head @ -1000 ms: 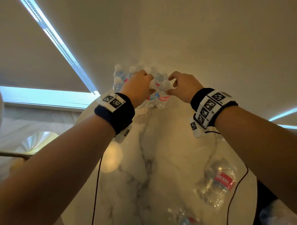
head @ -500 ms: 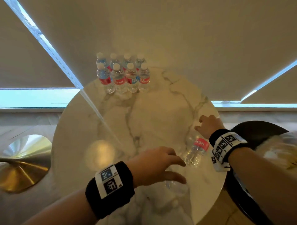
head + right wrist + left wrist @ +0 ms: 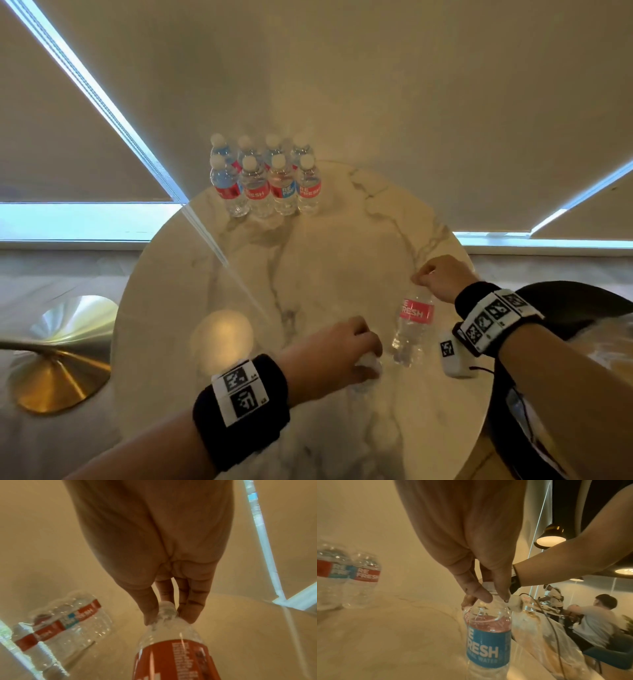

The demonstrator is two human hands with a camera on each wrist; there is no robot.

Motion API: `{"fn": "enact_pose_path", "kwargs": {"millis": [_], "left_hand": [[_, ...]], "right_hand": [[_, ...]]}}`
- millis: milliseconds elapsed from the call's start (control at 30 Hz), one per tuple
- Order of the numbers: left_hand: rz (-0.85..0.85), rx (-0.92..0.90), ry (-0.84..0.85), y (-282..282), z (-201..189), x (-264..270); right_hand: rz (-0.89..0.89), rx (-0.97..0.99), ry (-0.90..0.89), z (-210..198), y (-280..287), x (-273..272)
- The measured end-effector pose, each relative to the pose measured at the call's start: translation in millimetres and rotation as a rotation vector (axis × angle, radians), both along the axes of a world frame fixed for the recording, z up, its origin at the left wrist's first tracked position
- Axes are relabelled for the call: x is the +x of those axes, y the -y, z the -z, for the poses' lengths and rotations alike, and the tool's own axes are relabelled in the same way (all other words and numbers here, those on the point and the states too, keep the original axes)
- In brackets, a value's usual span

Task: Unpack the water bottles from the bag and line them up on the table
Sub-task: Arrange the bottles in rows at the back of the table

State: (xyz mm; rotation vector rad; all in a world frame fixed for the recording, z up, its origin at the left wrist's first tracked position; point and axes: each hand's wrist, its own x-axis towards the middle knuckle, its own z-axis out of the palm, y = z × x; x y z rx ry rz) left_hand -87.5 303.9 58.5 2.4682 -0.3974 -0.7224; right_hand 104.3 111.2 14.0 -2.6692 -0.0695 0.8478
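Several water bottles (image 3: 263, 181) with red and blue labels stand in two rows at the far edge of the round marble table (image 3: 325, 274). My right hand (image 3: 424, 274) pinches the cap of a red-labelled bottle (image 3: 414, 311) near the table's right edge; its base points toward me. In the right wrist view the right hand (image 3: 168, 616) closes on that bottle's (image 3: 173, 655) neck. My left hand (image 3: 370, 363) covers a second bottle close to me. In the left wrist view the left hand (image 3: 494, 596) pinches the cap of this blue-labelled bottle (image 3: 488, 647).
A black chair (image 3: 565, 298) holding a clear plastic bag (image 3: 547, 635) stands just right of the table. A brass lamp base (image 3: 58, 370) sits on the floor at left. Window blinds hang behind the table. People sit in the background of the left wrist view.
Both hands left the standing rows at the far edge and came back to the near side. Each has closed on the cap of one of the two bottles lying there.
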Motion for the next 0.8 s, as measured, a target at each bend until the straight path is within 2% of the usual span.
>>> {"fn": "enact_pose_path", "kwargs": {"millis": [233, 433, 600, 800], "left_hand": [[-0.236, 0.077, 0.157, -49, -14, 137], [-0.341, 0.145, 0.232, -85, -12, 247], [-0.439, 0.151, 0.309, -100, -4, 285], [-0.523, 0.186, 0.331, -108, 17, 292]], "right_hand": [[-0.143, 0.154, 0.227, -55, -66, 85], [-0.264, 0.176, 0.363, -58, -131, 169], [-0.369, 0.238, 0.409, -54, -174, 204], [-0.501, 0.298, 0.407, -52, -211, 205]]}}
